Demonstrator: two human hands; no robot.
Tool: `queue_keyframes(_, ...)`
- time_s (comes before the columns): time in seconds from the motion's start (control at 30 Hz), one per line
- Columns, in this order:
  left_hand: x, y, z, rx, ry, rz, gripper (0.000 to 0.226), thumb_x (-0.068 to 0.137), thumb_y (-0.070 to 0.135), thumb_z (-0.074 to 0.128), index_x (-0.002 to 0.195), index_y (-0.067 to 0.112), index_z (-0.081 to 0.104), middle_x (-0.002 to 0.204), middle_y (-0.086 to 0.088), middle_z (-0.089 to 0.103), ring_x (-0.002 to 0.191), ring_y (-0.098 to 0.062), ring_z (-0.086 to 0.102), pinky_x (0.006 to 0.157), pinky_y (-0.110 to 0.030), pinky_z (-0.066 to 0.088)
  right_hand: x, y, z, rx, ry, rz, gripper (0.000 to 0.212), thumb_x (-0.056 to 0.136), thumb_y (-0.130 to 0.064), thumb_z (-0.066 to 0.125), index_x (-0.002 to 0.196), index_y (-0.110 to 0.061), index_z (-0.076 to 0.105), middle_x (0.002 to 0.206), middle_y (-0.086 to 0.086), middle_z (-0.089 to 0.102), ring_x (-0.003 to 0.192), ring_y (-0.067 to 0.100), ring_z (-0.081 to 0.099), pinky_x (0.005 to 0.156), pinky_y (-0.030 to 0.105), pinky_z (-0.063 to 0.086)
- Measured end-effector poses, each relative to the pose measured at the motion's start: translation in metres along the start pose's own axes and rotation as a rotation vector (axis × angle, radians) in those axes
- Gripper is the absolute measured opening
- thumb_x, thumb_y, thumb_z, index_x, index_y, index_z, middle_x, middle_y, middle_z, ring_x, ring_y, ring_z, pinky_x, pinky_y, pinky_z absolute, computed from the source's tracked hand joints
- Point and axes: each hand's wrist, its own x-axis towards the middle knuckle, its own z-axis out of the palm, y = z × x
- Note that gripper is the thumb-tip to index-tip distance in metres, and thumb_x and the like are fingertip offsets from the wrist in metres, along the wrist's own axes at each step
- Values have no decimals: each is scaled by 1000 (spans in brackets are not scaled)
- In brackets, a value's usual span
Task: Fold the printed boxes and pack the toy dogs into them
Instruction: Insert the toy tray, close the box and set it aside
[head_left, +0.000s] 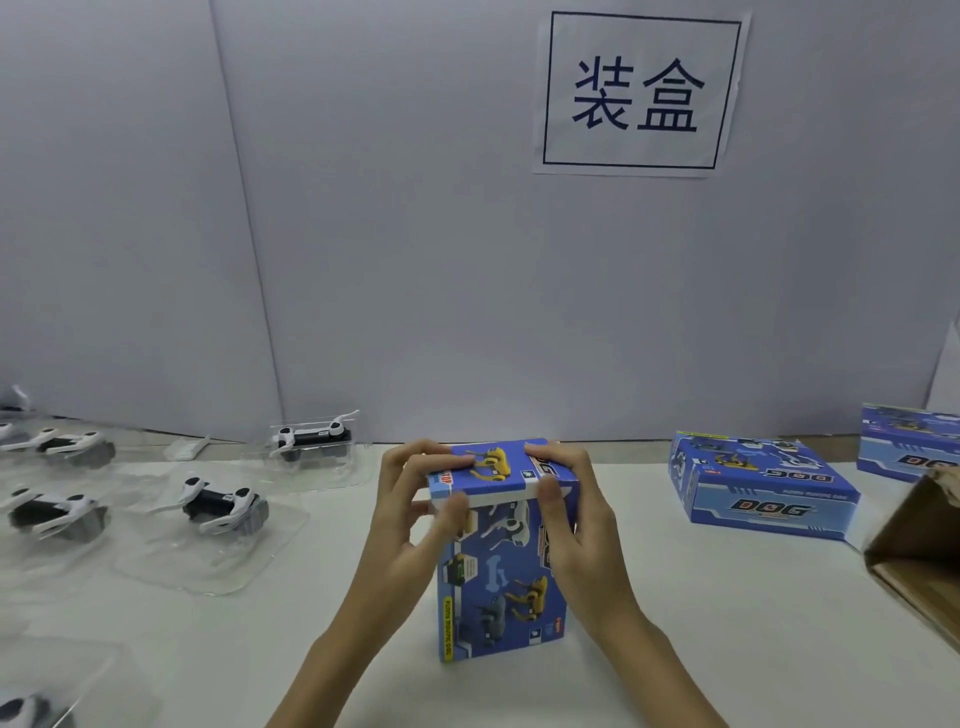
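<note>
One printed box (498, 587) stood upright at table centre, left hand (410, 499) and right hand (566, 514) both gripping its top flap (493, 470), thumbs pressing the front edge. Likely risk: uneven pressure buckles the flap; packaged toy dogs (223, 506) lay left

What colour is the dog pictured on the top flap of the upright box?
Yellow, on the blue printed cardboard box, clearest in the head view.

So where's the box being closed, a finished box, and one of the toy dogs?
Box being closed (498, 587), head view, on its front printed panel.
Finished box (763, 483), head view, on its top face.
Toy dog (218, 503), head view, on its black body.
</note>
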Motion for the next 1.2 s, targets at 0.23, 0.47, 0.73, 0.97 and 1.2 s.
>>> queue_keyframes(0.23,-6,-5,8,-21,35,-56,87,85,57,76,155,35,29,151,24,40,123,-20,64,78,-33,64,0,-5,-1,21,14,95,87,74,-91,53,149,-48,37,121,-12,68,115,22,70,72,28,63)
queue_keyframes(0.47,-10,-6,14,-67,55,4,59,84,64,75,122,41,36,137,13,60,122,-27,67,77,-43,65,-1,-10,2,99,58,159,96,61,-94,63,135,-33,53,120,-15,67,118,20,68,69,28,63)
queue_keyframes(0.73,-12,-8,23,58,103,187,51,98,55,59,141,39,37,162,12,33,143,-18,47,99,-21,52,-3,-9,6,159,86,179,110,59,-94,64,145,-29,46,123,-10,68,118,19,69,75,29,63)
queue_keyframes(0.97,-10,-11,19,93,88,123,50,97,49,55,135,24,33,144,18,39,138,-27,47,102,-48,56,-1,-2,4,127,141,161,112,58,-92,69,144,-28,38,123,5,68,115,22,71,77,36,65)
queue_keyframes(1.2,-11,-5,21,9,113,67,51,88,73,59,129,57,34,150,14,36,140,-19,46,92,-56,59,-2,3,1,101,130,126,98,61,-93,66,131,-27,50,118,-10,71,113,22,71,72,33,65)
